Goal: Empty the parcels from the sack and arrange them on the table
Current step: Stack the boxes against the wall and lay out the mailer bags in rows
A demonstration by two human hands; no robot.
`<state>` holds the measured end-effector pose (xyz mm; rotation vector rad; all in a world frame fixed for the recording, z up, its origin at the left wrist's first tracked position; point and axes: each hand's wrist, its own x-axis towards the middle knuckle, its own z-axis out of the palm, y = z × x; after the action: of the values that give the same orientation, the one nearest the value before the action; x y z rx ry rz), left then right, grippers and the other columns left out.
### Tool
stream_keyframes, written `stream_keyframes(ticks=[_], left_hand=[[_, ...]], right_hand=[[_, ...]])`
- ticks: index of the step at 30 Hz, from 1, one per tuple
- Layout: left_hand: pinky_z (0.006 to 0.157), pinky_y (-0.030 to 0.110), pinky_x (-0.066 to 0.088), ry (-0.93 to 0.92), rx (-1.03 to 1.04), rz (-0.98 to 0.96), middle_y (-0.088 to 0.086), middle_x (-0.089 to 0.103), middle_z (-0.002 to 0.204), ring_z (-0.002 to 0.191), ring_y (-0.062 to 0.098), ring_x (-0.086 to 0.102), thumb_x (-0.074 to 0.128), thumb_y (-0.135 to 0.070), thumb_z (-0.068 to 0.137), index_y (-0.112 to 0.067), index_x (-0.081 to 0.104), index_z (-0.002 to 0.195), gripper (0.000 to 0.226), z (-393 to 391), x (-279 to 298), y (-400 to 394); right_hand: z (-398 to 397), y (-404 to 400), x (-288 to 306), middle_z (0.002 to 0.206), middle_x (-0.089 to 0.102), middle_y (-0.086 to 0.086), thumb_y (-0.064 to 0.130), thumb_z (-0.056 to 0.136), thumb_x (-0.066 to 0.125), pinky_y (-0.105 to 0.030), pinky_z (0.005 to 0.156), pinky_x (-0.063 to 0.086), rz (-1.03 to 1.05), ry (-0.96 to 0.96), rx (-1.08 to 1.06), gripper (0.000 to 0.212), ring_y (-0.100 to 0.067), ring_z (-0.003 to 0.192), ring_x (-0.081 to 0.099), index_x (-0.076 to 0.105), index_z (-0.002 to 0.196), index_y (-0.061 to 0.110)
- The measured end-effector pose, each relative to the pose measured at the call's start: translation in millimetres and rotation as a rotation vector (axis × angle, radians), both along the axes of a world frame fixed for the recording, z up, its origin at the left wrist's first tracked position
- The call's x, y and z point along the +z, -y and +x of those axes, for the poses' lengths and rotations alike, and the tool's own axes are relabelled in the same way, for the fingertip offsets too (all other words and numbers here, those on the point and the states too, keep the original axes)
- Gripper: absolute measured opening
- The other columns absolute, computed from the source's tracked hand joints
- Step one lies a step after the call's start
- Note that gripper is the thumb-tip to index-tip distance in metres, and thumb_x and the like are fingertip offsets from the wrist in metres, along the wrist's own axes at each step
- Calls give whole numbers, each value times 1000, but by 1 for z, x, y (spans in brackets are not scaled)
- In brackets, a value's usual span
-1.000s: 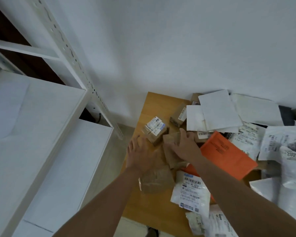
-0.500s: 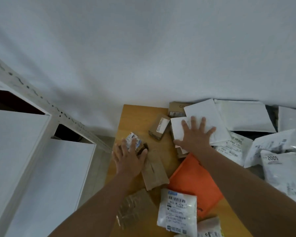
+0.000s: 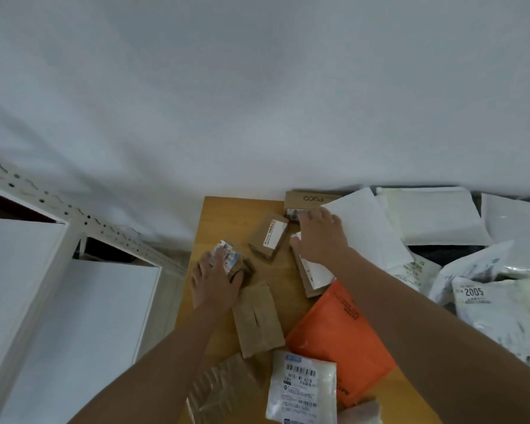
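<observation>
1. Since half a second ago, the right hand [image 3: 320, 237] has slid from the middle of the white mailers toward their left edge, and its fingertips now reach a cardboard box printed "PUCO" [image 3: 306, 201] at the back of the wooden table [image 3: 227, 209].
2. Its fingers are spread and nearly straight, lying flat on a large white mailer [image 3: 366, 228] and a smaller white one [image 3: 315, 267]; whether they grip anything cannot be told.
3. As before, the left hand [image 3: 216, 283] rests on a small labelled box [image 3: 231, 260] near the table's left edge, fingers loosely spread over its top, thumb against its near side.
4. Between the hands lies another small brown box with a white label [image 3: 270, 235], touched by neither hand.
5. Nearer the viewer lie a brown paper packet [image 3: 257, 319], an orange mailer [image 3: 340, 341], a clear bubble-wrap packet [image 3: 224, 390] and a white labelled pouch [image 3: 302, 390].
6. More white parcels [image 3: 496, 301] crowd the right side, cut off by the picture's edge.
7. Most label print is too blurred to read.
8. White shelving [image 3: 58, 270] stands at left.
</observation>
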<state>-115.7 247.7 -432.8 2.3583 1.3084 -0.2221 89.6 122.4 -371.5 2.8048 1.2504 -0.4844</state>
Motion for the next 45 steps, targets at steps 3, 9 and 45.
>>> stream_keyframes(ticks=[3, 9, 45], left_hand=[[117, 50, 23, 15, -10, 6, 5, 20, 157, 145, 33, 13, 62, -49, 89, -24, 22, 150, 77, 1, -1, -12], [112, 48, 26, -49, -86, 89, 7, 4, 159, 140, 39, 10, 56, -31, 96, -47, 29, 147, 59, -3, -2, -53], [93, 34, 46, 486, 283, -405, 5, 59, 132, 116, 24, 56, 44, -31, 103, -18, 42, 141, 41, 52, -27, -176]], right_hand=[[-9, -22, -7, 146, 40, -13, 44, 95, 48, -47, 105, 38, -11, -205, 138, 58, -34, 132, 39, 37, 143, 14], [-61, -65, -21, 153, 29, -7, 33, 92, 53, -42, 101, 40, 150, -549, 171, 67, -30, 133, 40, 23, 151, 19], [-81, -197, -67, 134, 57, -9, 36, 106, 37, -23, 85, 36, 531, -911, -715, 44, -13, 103, 48, 50, 138, 9]])
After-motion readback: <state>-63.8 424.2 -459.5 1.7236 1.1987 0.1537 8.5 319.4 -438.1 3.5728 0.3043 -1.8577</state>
